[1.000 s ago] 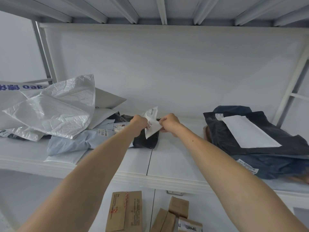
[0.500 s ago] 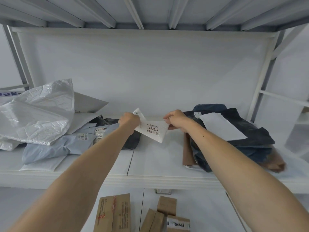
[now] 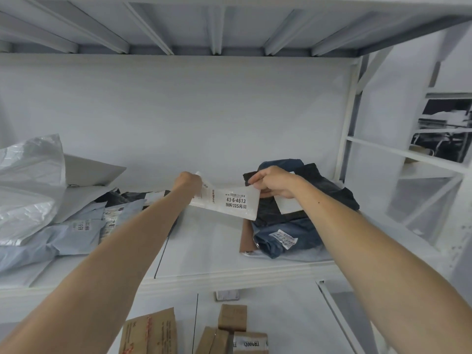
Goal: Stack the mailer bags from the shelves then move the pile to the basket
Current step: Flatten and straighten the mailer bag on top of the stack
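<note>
On the white metal shelf (image 3: pixel 204 254) I see two heaps: crinkled silver and pale blue plastic mailers (image 3: pixel 51 226) at left, and a pile of dark navy and black mailer bags (image 3: pixel 329 198) at right. The small flat white mailer bag (image 3: pixel 229 204) hangs above the shelf between them, its right end over the dark pile's edge. The left hand (image 3: pixel 188 184) grips one end in a curled fist; the right hand (image 3: pixel 274 182) pinches the other. Its label reads "43-6-4613" and "5元". Brown cardboard boxes (image 3: pixel 232 316) sit on the tier below.
</note>
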